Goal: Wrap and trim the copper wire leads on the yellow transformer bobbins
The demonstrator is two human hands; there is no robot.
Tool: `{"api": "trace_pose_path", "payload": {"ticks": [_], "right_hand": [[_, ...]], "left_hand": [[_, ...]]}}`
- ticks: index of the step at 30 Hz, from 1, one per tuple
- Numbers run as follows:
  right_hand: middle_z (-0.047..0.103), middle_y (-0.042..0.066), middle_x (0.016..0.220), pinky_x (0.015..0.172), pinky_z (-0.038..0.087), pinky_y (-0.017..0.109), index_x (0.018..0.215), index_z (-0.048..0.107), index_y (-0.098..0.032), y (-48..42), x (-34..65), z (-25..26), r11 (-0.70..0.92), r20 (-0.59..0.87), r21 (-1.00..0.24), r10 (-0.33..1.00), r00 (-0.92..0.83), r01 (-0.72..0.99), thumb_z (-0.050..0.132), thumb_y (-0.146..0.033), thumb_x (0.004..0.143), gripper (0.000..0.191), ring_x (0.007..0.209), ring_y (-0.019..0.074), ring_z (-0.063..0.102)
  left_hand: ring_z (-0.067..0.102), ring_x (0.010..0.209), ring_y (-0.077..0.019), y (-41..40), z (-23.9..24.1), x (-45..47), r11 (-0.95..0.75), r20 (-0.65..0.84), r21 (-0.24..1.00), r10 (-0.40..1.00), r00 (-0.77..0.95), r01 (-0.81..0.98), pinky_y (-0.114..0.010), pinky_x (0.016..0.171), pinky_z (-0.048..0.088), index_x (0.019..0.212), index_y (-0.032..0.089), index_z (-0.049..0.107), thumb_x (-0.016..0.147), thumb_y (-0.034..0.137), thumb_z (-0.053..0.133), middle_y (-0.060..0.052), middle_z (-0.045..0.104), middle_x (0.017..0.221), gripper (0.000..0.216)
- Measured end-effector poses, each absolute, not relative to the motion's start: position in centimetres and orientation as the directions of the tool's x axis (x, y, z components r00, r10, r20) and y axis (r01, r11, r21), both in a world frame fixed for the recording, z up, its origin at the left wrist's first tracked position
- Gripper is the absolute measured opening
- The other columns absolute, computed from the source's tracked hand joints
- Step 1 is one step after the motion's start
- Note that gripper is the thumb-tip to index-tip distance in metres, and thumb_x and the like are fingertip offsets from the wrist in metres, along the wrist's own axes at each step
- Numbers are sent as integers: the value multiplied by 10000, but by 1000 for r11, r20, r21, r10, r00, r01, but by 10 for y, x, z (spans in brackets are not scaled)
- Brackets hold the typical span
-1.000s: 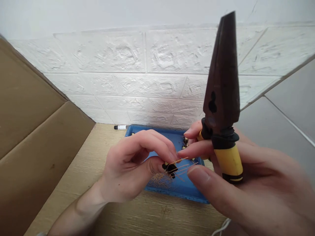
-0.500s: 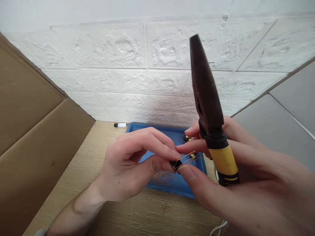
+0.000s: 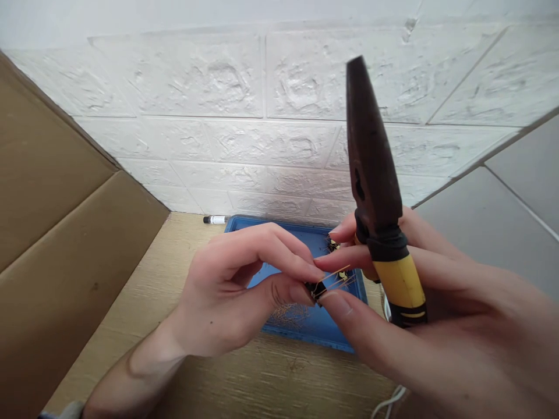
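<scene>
Bumpy white wall behind my little black part

My left hand pinches it above the blue tray. Thin, golden wires stick out. My right hand holds pliers: dark metal, yellow-and-black handle, my thumb by the part.

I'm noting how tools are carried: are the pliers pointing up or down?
The pliers point up, leaning slightly left: the dark nose rises above the yellow handle in the right hand.
</scene>
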State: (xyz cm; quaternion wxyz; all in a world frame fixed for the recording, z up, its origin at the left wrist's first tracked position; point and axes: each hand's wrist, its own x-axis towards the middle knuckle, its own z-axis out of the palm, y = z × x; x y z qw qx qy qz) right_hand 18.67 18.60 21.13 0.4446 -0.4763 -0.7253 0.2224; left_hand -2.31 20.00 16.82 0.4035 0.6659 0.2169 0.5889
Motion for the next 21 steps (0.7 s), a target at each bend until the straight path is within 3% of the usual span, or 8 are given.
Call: {"api": "trace_pose_path", "payload": {"ticks": [5,8,15,21], "right_hand": [[806,-147,1179,783,653,49,1010,828,-442,186,198,210,500,409,-743,865,-290,444,829,-269,1008,174,1014,58,845],[788,-167,1175,831,598,-16,1019,815,-432,186,199,210,516,417,-738,855,-307,434,817,-245,1019,187,1004,6,828],[782,-158,1211,844,579,-34,1047,795,-416,187,197,208,485,394,-783,871,-293,388,803,-122,969,305,1002,-5,833],[799,-165,1246,899,629,30,1091,803,-462,188,200,208,509,394,-788,850,-351,347,888,-269,981,237,1076,50,858]], "left_hand": [[854,901,-146,200,171,-21,-580,606,796,766,213,-175,-189,846,710,1012,201,880,1013,149,935,-29,882,987,76],[849,873,-148,200,172,-19,-587,610,792,762,216,-166,-200,816,708,995,196,868,1013,172,944,-33,877,974,82],[841,788,-160,191,171,-15,-563,586,809,793,166,-167,-252,751,721,983,221,863,991,238,982,-15,863,910,120],[852,809,-145,191,173,-16,-564,576,818,797,185,-115,-225,730,729,971,231,832,1045,206,913,1,864,959,112]]}}
